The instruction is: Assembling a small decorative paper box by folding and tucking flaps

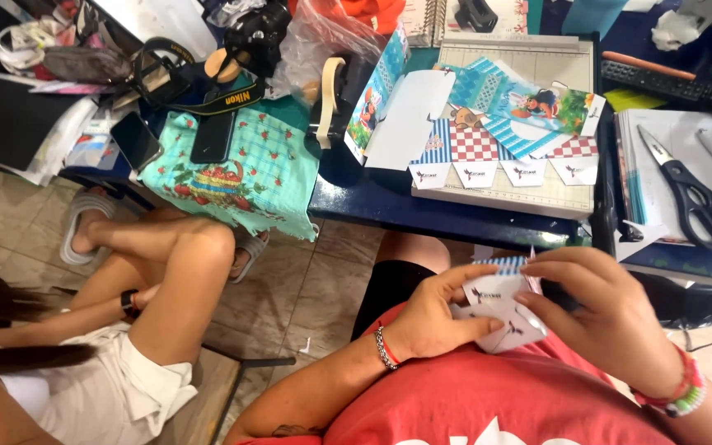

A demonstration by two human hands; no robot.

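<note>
Both my hands hold a small printed paper box piece (pixel 500 309) close above my lap. My left hand (pixel 434 317) grips its left side, thumb on the white flaps. My right hand (pixel 607 317) pinches its right side and blue striped top edge. The piece is white with small dark logos, partly folded. On the blue table ahead lies a flat printed box sheet (pixel 508 136) with red checks, blue stripes and a cartoon picture, resting on a paper cutter board (pixel 529 194).
Black scissors (pixel 698 198) lie on white paper at the right. A tape roll (pixel 329 99), an upright printed box (pixel 377 91), a camera with strap (pixel 249 49) and two phones (pixel 170 136) sit on the table. Another person sits cross-legged at the left (pixel 150 280).
</note>
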